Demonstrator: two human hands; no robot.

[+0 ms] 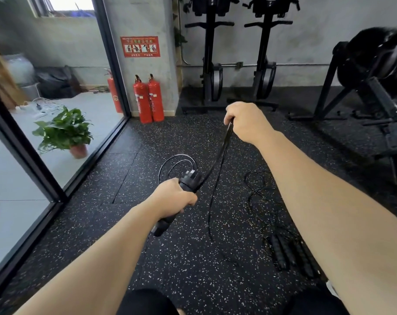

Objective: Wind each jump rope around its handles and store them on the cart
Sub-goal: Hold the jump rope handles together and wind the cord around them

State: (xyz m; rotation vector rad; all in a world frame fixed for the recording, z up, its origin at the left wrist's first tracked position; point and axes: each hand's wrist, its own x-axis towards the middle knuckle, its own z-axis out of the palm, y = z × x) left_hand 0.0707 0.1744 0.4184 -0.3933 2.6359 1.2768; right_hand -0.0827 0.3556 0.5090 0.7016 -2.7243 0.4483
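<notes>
My left hand (173, 196) is closed around the two black handles (188, 181) of a jump rope, held together and pointing up and away from me. My right hand (245, 122) is raised farther out and pinches that rope's black cord (224, 144), pulled taut from the handles. A slack loop of the cord (170, 164) curls beside the handle tops, and the rest trails down onto the floor (211, 214). More jump ropes (286, 251) lie in a tangle on the floor to the right, under my right forearm. No cart is in view.
The floor is black speckled rubber (181, 258). A glass wall with a black frame (56, 192) runs along the left, with a potted plant (65, 133) behind it. Two red fire extinguishers (148, 98) stand at the pillar. Black gym machines (374, 71) stand at the back and right.
</notes>
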